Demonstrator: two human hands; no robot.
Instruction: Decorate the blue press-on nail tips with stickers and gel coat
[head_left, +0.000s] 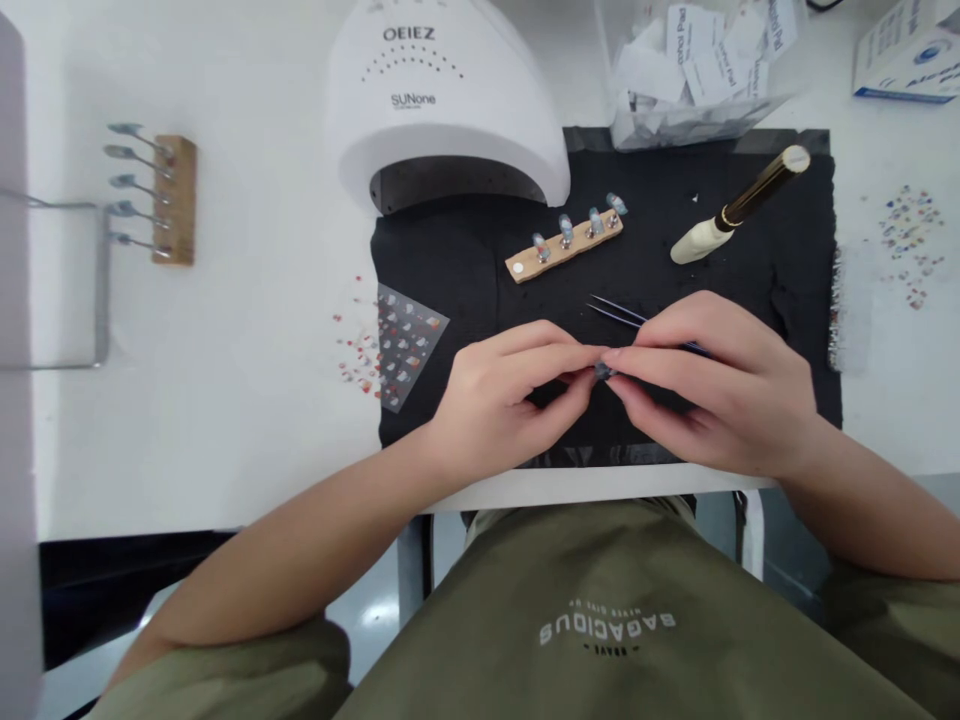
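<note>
Over the black mat [465,260], the fingertips of my left hand [517,390] and my right hand [720,385] meet. Between them they pinch a small dark grey false nail [604,371], mostly covered by the fingers. Both hands are closed. Dark tweezers [619,311] run behind the right hand's index finger, points toward the left; whether they touch that hand I cannot tell. Just beyond the hands lies a wooden nail holder [529,267] with several grey-blue decorated nails [566,232] standing on it. A bare white disc shows at its left end.
Behind the mat stands a white nail lamp [450,100]. A cream-and-gold bottle [701,240] stands right of the holder. A sticker sheet [409,345] lies left, near scattered bits [360,365]. A clear bin [690,125] holds alcohol pads. Another wooden holder [176,200] is far left.
</note>
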